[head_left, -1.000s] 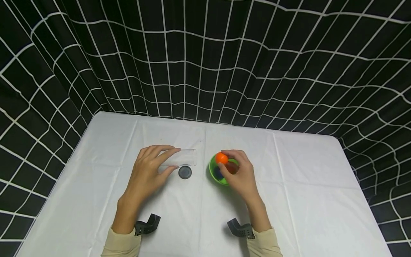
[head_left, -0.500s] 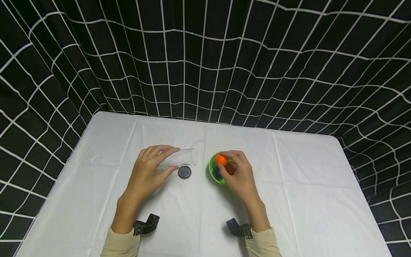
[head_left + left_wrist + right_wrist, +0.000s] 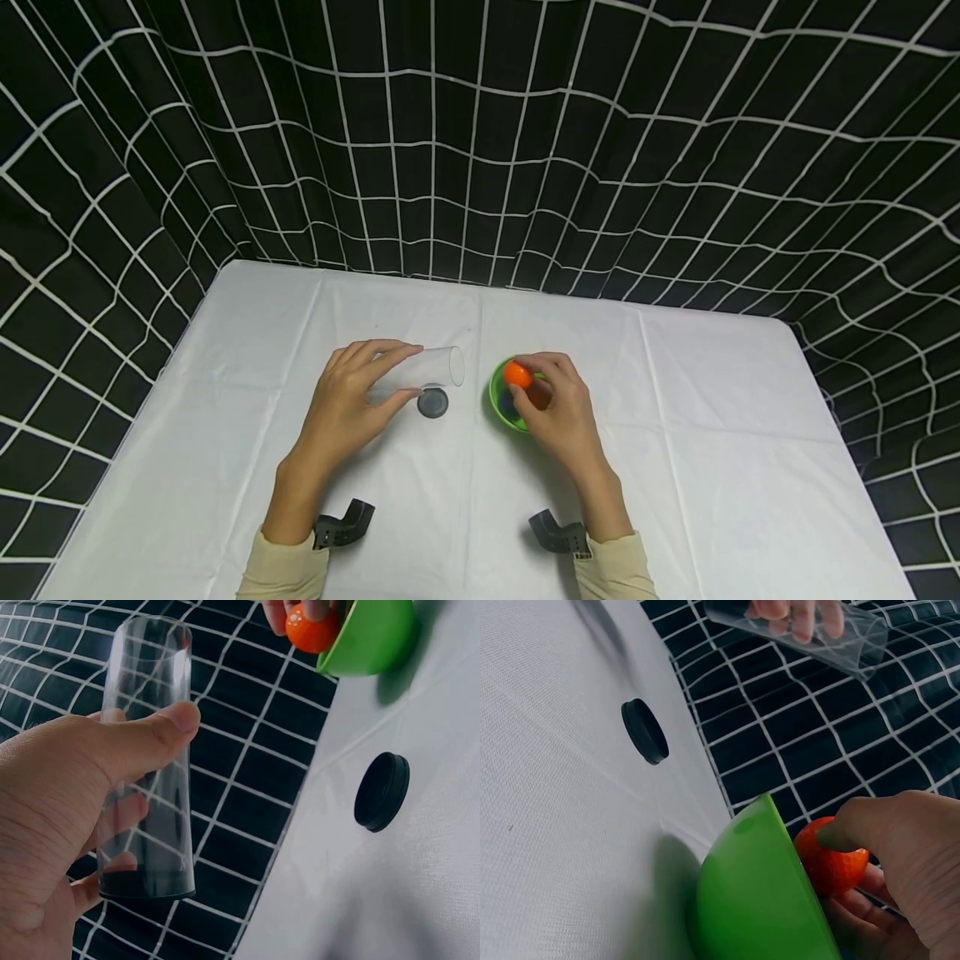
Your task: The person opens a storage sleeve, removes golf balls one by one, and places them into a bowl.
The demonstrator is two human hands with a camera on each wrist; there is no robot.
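Note:
My left hand grips a clear tube between thumb and fingers, its rim pointing right in the head view. A dark end closes the tube's bottom in the left wrist view. My right hand pinches an orange dimpled ball, which looks like a golf ball, at the rim of a green bowl. Inside the bowl, a dark blue thing and a reddish one are partly hidden by the right hand. On the table below the tube lies a round black cap.
A white cloth covers the table, with a few creases. Black curtain with a white grid surrounds its back and sides. Each wrist wears a black camera mount.
The right hand and orange ball have dipped slightly towards the bowl during the first half second. The left hand has kept hold of the tube, with the tube's rim turned slightly.

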